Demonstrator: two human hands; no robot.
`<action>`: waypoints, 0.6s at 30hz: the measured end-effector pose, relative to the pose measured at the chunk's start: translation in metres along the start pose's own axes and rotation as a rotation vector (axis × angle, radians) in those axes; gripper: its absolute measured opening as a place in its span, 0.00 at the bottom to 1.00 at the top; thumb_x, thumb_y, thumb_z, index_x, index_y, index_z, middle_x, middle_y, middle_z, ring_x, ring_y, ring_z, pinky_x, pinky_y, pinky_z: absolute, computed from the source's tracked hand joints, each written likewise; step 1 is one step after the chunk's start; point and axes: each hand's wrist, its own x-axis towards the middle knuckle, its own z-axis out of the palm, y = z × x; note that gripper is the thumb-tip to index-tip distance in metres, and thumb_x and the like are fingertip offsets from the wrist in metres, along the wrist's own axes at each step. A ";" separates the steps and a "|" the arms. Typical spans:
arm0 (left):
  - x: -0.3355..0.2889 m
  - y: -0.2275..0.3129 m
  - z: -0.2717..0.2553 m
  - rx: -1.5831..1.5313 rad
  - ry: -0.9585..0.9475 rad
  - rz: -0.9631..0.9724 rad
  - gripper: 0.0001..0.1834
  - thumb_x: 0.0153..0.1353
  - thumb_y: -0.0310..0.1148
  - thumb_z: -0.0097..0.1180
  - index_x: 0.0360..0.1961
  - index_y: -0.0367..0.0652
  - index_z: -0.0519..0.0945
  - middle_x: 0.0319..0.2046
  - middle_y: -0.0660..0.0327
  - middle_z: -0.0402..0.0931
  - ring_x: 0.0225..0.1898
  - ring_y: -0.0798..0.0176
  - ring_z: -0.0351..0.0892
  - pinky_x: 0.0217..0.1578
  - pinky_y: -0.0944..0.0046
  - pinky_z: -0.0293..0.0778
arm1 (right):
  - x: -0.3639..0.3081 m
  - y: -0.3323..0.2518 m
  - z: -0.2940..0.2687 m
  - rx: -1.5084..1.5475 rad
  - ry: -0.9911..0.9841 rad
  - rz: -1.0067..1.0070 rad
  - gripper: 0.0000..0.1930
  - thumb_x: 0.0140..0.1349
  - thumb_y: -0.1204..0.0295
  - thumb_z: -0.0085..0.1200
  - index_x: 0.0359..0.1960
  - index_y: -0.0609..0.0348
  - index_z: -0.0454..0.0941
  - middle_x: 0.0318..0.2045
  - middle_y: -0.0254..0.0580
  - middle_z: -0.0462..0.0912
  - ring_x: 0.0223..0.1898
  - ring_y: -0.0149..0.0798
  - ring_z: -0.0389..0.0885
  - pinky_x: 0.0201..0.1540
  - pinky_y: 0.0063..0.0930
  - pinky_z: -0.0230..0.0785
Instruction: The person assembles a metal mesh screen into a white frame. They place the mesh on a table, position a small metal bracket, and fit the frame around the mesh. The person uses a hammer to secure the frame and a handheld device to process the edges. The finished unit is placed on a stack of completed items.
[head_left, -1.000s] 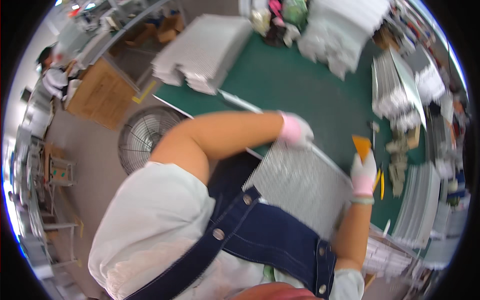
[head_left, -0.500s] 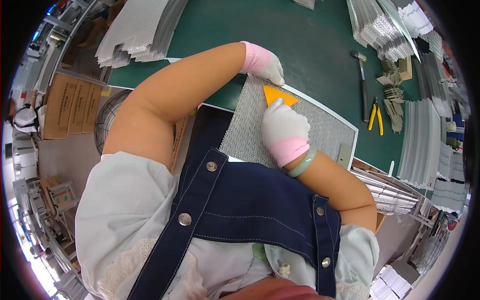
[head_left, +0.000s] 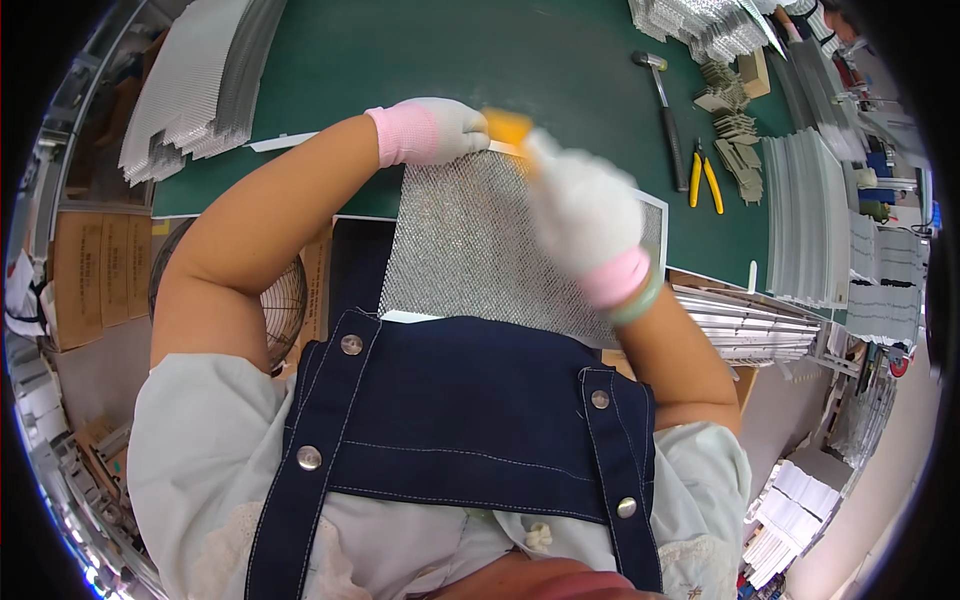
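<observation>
A framed silver mesh panel (head_left: 470, 250) lies on the green table (head_left: 450, 60) right in front of me. My left hand (head_left: 440, 128), in a white glove with a pink cuff, presses on the panel's far left corner. My right hand (head_left: 585, 215), gloved the same way and blurred by motion, holds an orange scraper (head_left: 508, 126) at the panel's far edge, close to my left hand. A dark blue apron covers my chest at the bottom of the view.
A hammer (head_left: 665, 110) and yellow-handled pliers (head_left: 703, 178) lie on the table to the right. Stacks of mesh sheets (head_left: 195, 85) sit at the far left, and metal frame strips (head_left: 800, 220) at the right. A fan (head_left: 285, 300) and cardboard boxes (head_left: 95, 265) stand on the floor at left.
My right hand has swept the orange scraper from the panel's right side to its far left edge, near my left hand. The view tilted down toward the panel.
</observation>
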 end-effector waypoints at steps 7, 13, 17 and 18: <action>-0.015 0.032 -0.023 0.006 -0.016 -0.031 0.19 0.71 0.43 0.43 0.47 0.42 0.80 0.40 0.53 0.82 0.45 0.51 0.80 0.49 0.55 0.73 | 0.013 0.069 0.049 0.574 -0.409 0.405 0.23 0.71 0.56 0.42 0.56 0.60 0.76 0.46 0.57 0.83 0.50 0.55 0.81 0.54 0.40 0.71; -0.029 0.033 -0.025 0.196 -0.034 -0.015 0.20 0.73 0.45 0.41 0.49 0.42 0.78 0.37 0.50 0.80 0.44 0.52 0.80 0.47 0.54 0.74 | 0.019 0.053 0.042 0.457 -0.357 0.347 0.24 0.70 0.53 0.45 0.56 0.58 0.78 0.44 0.56 0.84 0.50 0.54 0.81 0.53 0.39 0.72; -0.027 0.008 -0.012 0.124 0.030 0.073 0.22 0.72 0.50 0.42 0.42 0.41 0.77 0.29 0.50 0.79 0.35 0.47 0.81 0.39 0.50 0.75 | 0.018 0.055 0.044 0.594 -0.444 0.292 0.23 0.69 0.52 0.48 0.55 0.55 0.79 0.43 0.54 0.84 0.46 0.55 0.82 0.51 0.42 0.73; -0.027 0.005 -0.018 0.048 0.014 0.097 0.22 0.72 0.51 0.42 0.40 0.41 0.77 0.27 0.51 0.79 0.33 0.46 0.81 0.37 0.50 0.75 | 0.019 0.054 0.044 0.537 -0.406 0.259 0.23 0.68 0.53 0.49 0.55 0.55 0.78 0.42 0.53 0.84 0.45 0.55 0.82 0.50 0.42 0.73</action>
